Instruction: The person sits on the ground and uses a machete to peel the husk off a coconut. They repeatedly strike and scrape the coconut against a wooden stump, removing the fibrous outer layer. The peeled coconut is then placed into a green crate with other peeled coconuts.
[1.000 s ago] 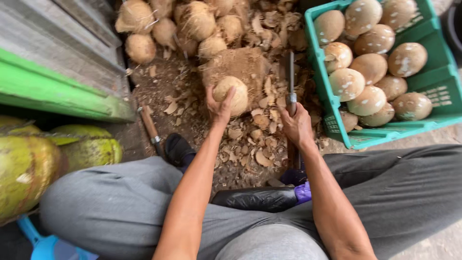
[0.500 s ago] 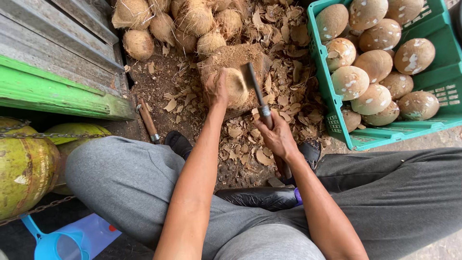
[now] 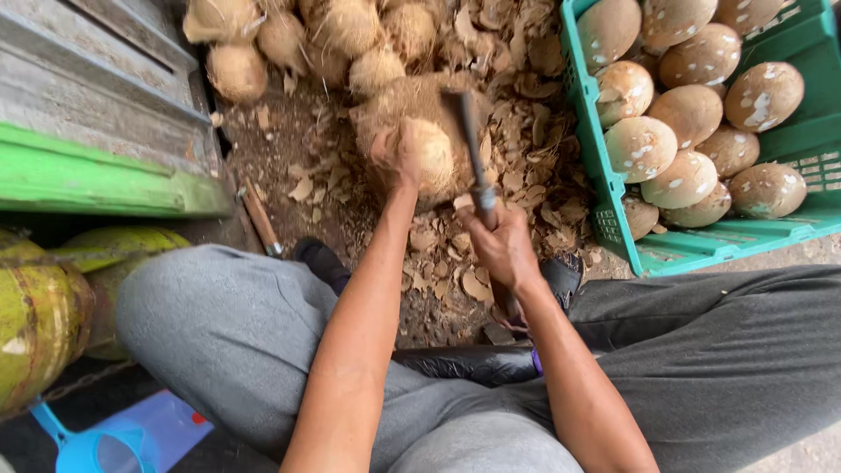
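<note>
Bare ground littered with brown husk chips carries the work. The left hand clamps a pale, round, part-husked coconut on a fibrous block; the right hand grips a dark-bladed chopping knife, its blade at the coconut's right side. Trimming appears under way; the next cut needs fingers clear of the blade. A green plastic crate of trimmed coconuts stands to the right.

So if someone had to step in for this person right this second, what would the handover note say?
Left hand steadies a partly husked coconut on the fibrous chopping block.
Right hand has its grip shut on the cleaver, blade at the coconut.
Done: the green crate holds many trimmed coconuts.
Left: this one, plus the husky coconuts piled beyond the block.
</note>
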